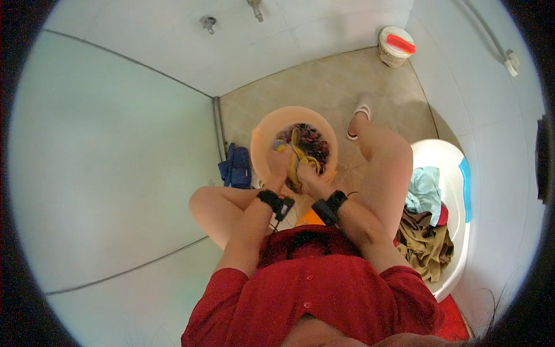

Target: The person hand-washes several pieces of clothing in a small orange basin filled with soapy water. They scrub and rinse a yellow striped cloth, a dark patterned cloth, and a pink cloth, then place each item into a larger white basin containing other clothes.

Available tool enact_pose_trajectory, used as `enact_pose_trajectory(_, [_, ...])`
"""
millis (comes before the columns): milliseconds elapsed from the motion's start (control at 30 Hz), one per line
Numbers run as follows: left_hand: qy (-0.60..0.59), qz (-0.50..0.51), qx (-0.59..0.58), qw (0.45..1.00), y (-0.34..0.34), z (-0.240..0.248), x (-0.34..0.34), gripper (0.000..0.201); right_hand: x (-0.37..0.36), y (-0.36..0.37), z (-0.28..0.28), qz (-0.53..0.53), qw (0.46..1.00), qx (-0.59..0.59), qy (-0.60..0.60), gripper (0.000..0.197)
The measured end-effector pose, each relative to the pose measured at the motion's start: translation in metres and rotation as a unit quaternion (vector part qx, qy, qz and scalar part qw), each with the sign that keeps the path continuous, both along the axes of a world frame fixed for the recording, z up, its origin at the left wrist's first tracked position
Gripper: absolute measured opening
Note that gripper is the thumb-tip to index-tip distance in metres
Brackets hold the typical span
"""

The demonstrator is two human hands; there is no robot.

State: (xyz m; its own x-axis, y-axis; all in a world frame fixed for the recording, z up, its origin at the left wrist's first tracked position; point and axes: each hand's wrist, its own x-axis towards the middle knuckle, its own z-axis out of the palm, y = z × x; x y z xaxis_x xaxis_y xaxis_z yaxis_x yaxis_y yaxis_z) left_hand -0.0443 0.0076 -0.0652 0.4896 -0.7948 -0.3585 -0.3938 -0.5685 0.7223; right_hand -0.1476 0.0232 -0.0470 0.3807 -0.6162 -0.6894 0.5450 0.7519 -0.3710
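My left hand is closed on a piece of wet-looking cloth, with a yellow and grey bit showing at its fingertips. Beside it, my right hand grips the same yellow-trimmed garment, which is bunched between the two hands. Both hands are over the near side of a peach-coloured plastic basin on the floor between my legs. Dark cloth with a pink and purple pattern lies in the basin, apparently in water. My fingers partly cover the garment, so its exact kind cannot be told.
On the right, a white tub holds light-blue cloth and brown clothes. Blue slippers lie left of the basin by a frosted panel. A white bucket with a red item stands in the far corner; taps jut from the wall.
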Motion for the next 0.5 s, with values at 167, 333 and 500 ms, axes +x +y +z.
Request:
enact_pose_trajectory(167, [0.045, -0.011, -0.198, 0.979, 0.02, -0.008, -0.014, 0.025, -0.019, 0.004, -0.016, 0.01, 0.995, -0.022, -0.099, 0.026])
enact_pose_trajectory(333, [0.039, -0.034, -0.216, 0.975, 0.037, -0.013, -0.036, 0.028, -0.012, 0.023, -0.133, -0.09, 0.975, -0.194, -0.059, 0.028])
enact_pose_trajectory(500, [-0.076, -0.036, -0.16, 0.983, -0.008, -0.026, 0.054, 0.039, 0.025, 0.003, -0.166, 0.116, 0.877, -0.45, 0.124, 0.032])
